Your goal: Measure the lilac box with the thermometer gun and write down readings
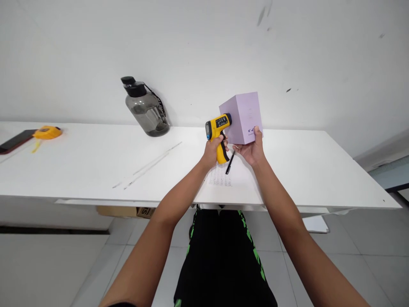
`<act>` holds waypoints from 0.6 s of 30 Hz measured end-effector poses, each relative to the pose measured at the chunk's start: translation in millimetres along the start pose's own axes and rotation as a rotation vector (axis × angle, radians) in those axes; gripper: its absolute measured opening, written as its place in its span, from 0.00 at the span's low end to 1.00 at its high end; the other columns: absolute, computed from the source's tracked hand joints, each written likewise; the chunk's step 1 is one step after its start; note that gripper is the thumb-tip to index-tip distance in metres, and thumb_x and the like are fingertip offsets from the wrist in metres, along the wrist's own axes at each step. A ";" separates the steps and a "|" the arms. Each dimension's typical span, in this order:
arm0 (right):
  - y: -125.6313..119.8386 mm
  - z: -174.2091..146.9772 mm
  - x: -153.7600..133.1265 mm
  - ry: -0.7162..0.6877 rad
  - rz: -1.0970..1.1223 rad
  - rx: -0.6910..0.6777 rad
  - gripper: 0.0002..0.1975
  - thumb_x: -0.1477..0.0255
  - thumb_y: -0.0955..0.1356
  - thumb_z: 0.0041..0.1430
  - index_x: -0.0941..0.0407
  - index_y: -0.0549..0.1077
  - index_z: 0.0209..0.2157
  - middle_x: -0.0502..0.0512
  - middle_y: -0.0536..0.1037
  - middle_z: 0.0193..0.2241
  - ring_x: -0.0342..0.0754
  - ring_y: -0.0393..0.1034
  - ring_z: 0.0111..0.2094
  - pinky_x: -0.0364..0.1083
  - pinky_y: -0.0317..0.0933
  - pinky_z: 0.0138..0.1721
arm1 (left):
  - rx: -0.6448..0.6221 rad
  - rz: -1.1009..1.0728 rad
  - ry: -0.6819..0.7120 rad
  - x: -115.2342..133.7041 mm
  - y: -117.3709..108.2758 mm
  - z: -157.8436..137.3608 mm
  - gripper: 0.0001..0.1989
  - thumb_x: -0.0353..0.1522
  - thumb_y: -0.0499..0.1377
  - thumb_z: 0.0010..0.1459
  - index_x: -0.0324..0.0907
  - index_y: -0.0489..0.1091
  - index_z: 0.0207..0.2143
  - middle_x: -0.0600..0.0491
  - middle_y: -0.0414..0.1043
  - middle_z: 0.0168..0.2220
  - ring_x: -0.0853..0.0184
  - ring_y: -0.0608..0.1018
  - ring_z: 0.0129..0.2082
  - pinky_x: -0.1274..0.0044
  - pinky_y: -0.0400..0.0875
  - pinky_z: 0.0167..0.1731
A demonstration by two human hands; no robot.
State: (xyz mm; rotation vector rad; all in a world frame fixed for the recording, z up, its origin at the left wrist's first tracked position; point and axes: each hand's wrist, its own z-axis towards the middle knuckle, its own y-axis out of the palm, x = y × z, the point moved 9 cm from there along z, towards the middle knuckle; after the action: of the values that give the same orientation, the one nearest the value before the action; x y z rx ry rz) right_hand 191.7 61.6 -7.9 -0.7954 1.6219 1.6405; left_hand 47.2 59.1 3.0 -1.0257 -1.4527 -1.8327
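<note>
My left hand (213,150) is wrapped round the grip of a yellow and black infrared thermometer (220,123). Its black nose points right, against or very close to the side of a lilac box (248,115); I cannot tell whether they touch. My right hand (254,147) holds that box from below, the thumb on its front face, tilted above the table. Beneath both hands lies a sheet of paper (234,194) with handwriting. A black pen (229,164) is over the paper, its upper end close to my right fingers.
The white table (96,166) backs onto a wall. A grey water bottle (145,108) with a black lid stands left of my hands. Farther left are a yellow tape measure (47,132) and a dark phone-like slab (17,140). A cardboard box (118,211) shows below the table edge.
</note>
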 end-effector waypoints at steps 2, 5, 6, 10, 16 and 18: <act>0.2 0.7 -1.1 0.000 -0.018 -0.014 0.33 0.39 0.68 0.50 0.48 0.73 0.48 0.54 0.82 0.41 0.53 0.79 0.36 0.51 0.76 0.31 | 0.004 0.020 -0.013 -1.2 -0.5 0.6 0.18 0.45 0.69 0.54 0.39 0.71 0.32 0.59 0.69 0.22 0.75 0.73 0.20 0.82 0.69 0.24; -1.1 2.9 -0.8 0.016 -0.051 -0.040 0.35 0.38 0.67 0.50 0.47 0.72 0.51 0.54 0.82 0.41 0.55 0.79 0.39 0.53 0.77 0.33 | 0.021 0.042 -0.028 -3.1 -0.9 0.8 0.17 0.45 0.68 0.55 0.40 0.71 0.32 0.58 0.70 0.23 0.75 0.74 0.20 0.82 0.70 0.25; -1.7 3.6 -0.5 0.022 -0.060 -0.047 0.36 0.37 0.66 0.50 0.47 0.72 0.52 0.54 0.82 0.41 0.56 0.79 0.40 0.54 0.77 0.34 | 0.025 0.042 -0.032 -3.5 -0.5 0.6 0.17 0.44 0.68 0.55 0.40 0.71 0.32 0.58 0.70 0.23 0.75 0.74 0.20 0.82 0.71 0.25; -3.5 6.1 -2.0 0.019 -0.093 -0.065 0.37 0.35 0.65 0.50 0.46 0.71 0.53 0.55 0.81 0.43 0.57 0.78 0.44 0.56 0.78 0.37 | 0.028 0.013 -0.035 -2.6 2.7 -0.1 0.15 0.41 0.67 0.59 0.40 0.71 0.31 0.59 0.69 0.22 0.76 0.74 0.20 0.82 0.72 0.26; -3.2 3.1 -10.5 -0.013 -0.160 -0.030 0.37 0.35 0.63 0.53 0.47 0.71 0.52 0.55 0.81 0.44 0.56 0.77 0.47 0.57 0.76 0.42 | 0.076 -0.026 -0.070 -6.1 -2.3 0.4 0.14 0.41 0.68 0.58 0.41 0.71 0.32 0.58 0.69 0.23 0.72 0.77 0.21 0.80 0.75 0.25; -2.3 1.3 -11.9 -0.002 -0.175 -0.022 0.37 0.35 0.63 0.54 0.49 0.71 0.51 0.56 0.81 0.43 0.56 0.76 0.47 0.58 0.75 0.44 | 0.059 0.000 -0.047 -5.3 -2.5 1.4 0.14 0.41 0.68 0.58 0.41 0.71 0.32 0.57 0.70 0.23 0.72 0.78 0.22 0.80 0.75 0.26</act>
State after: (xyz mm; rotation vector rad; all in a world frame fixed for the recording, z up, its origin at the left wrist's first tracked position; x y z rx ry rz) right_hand 200.5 62.2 0.6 -0.9204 1.4904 1.5370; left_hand 48.3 61.0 -2.6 -1.0459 -1.5247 -1.7658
